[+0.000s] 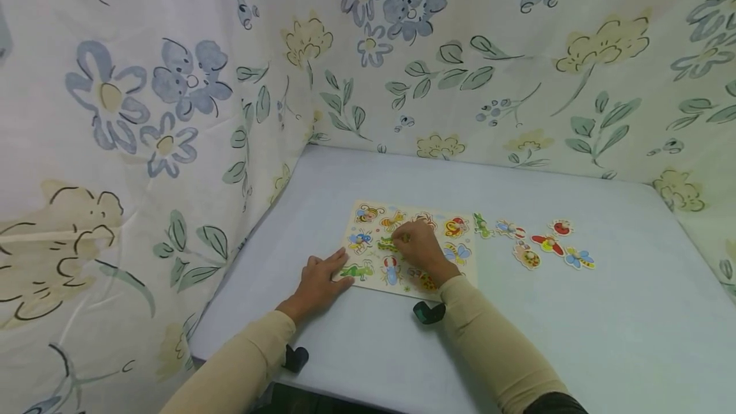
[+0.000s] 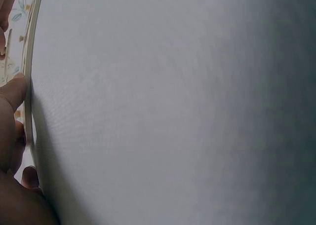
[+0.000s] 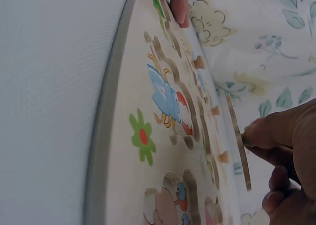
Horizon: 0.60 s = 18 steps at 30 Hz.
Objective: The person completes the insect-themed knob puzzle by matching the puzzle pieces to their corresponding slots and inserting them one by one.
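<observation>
A wooden insect peg puzzle board [image 1: 374,286] lies on the table. My left hand [image 1: 318,283] rests at its left edge, fingers extended onto the board; in the left wrist view the thumb [image 2: 15,91] touches the rim. My right hand [image 1: 418,246] is above the middle of the board and pinches a thin wooden puzzle piece [image 3: 239,143] by its knob. That piece appears edge-on and apart from the board in the right wrist view, so its picture is hidden. Near the hand, a green caterpillar picture [image 1: 386,245] shows on the board.
Right of the board lie several loose insect pieces, among them a green one [image 1: 482,226], a ladybug [image 1: 561,227] and a blue-winged one [image 1: 578,259]. Dark objects [image 1: 429,313] show beside both wrists. Floral curtains [image 1: 437,82] border the white table [image 1: 632,337] at the back and left.
</observation>
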Each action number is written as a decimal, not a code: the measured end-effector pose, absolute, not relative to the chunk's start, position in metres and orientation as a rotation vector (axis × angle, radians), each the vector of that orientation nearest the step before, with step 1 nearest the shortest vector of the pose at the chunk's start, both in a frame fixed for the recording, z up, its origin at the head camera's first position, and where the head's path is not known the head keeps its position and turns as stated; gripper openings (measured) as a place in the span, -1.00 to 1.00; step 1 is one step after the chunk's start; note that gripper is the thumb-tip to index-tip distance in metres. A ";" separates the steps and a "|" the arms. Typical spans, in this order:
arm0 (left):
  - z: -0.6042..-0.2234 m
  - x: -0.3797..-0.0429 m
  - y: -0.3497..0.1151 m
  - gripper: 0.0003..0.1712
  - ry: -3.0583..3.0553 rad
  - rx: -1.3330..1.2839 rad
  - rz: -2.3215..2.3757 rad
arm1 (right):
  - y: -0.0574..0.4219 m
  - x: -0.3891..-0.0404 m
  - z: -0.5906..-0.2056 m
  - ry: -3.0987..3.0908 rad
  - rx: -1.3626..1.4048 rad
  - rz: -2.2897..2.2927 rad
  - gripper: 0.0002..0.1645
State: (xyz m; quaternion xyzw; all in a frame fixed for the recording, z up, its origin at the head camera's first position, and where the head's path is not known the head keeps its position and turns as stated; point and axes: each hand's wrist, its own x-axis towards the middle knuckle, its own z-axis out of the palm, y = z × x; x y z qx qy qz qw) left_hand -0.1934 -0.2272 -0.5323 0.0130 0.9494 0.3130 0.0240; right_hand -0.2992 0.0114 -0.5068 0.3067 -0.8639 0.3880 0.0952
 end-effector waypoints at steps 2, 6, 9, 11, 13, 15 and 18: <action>-0.532 -0.193 -0.227 -0.27 2.940 0.046 0.972 | 0.011 -0.300 -0.509 -2.553 0.921 1.135 -0.90; -0.532 -0.193 -0.227 -0.27 2.947 0.048 0.968 | 0.010 -0.302 -0.514 -2.551 0.921 1.128 -0.91; -0.533 -0.193 -0.227 -0.27 2.949 0.045 0.966 | 0.009 -0.302 -0.514 -2.576 0.924 1.140 -0.91; -0.533 -0.193 -0.228 -0.27 2.946 0.043 0.962 | 0.008 -0.303 -0.514 -2.600 0.926 1.139 -0.91; -0.533 -0.194 -0.228 -0.27 2.946 0.047 0.966 | 0.007 -0.303 -0.514 -2.615 0.927 1.125 -0.92; -0.533 -0.194 -0.228 -0.27 2.947 0.046 0.964 | 0.006 -0.303 -0.515 -2.617 0.931 1.119 -0.92; -0.534 -0.194 -0.228 -0.27 2.951 0.049 0.960 | 0.004 -0.305 -0.518 -2.618 0.938 1.118 -0.90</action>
